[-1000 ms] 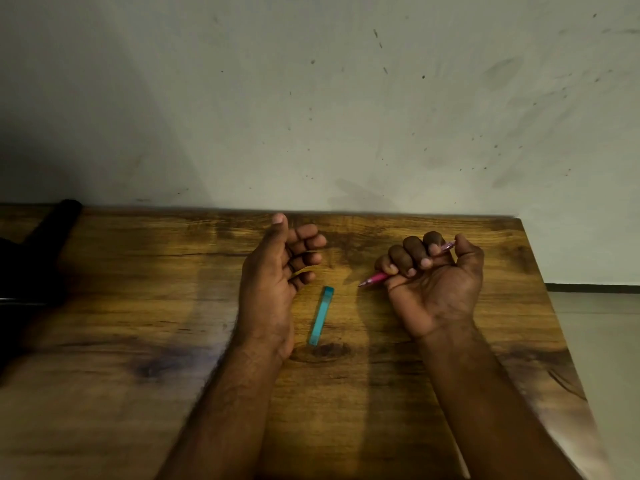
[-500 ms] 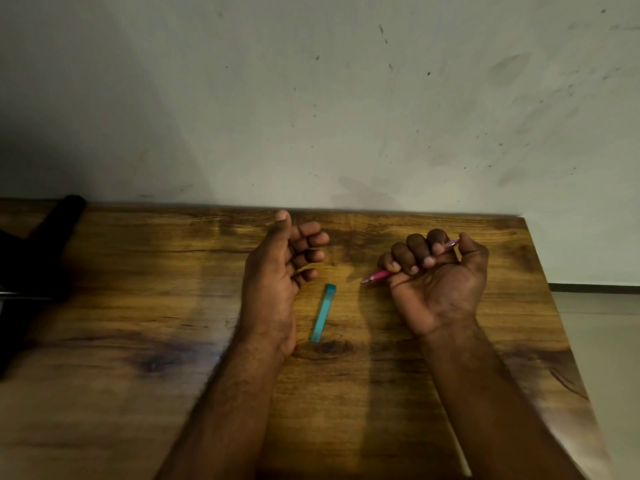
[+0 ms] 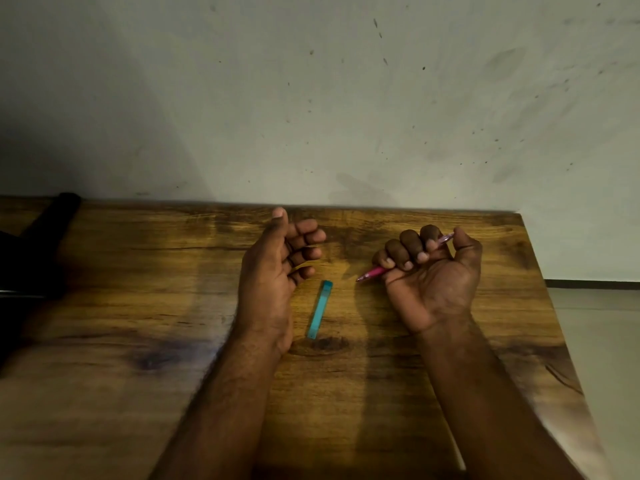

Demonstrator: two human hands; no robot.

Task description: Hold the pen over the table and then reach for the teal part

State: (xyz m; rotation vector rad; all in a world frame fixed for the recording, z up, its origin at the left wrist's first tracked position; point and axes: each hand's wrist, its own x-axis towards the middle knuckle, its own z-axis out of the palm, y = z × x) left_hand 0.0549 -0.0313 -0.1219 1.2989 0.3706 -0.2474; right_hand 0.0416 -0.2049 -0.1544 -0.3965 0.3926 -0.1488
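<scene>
My right hand (image 3: 433, 275) grips a pink pen (image 3: 372, 273) in a fist, palm turned up; the pen's tip pokes out to the left and its other end shows above my thumb. A slim teal pen cap (image 3: 320, 309) lies flat on the wooden table (image 3: 121, 341) between my two hands. My left hand (image 3: 277, 268) rests on its edge just left of the cap, fingers loosely curled and holding nothing.
A dark object (image 3: 31, 251) sits at the table's far left edge. A stained pale wall (image 3: 311, 98) rises right behind the table. The table's right edge (image 3: 554, 323) drops off to a light floor.
Both hands stay almost where they were; the view has shifted slightly. The pen and the cap have not moved.
</scene>
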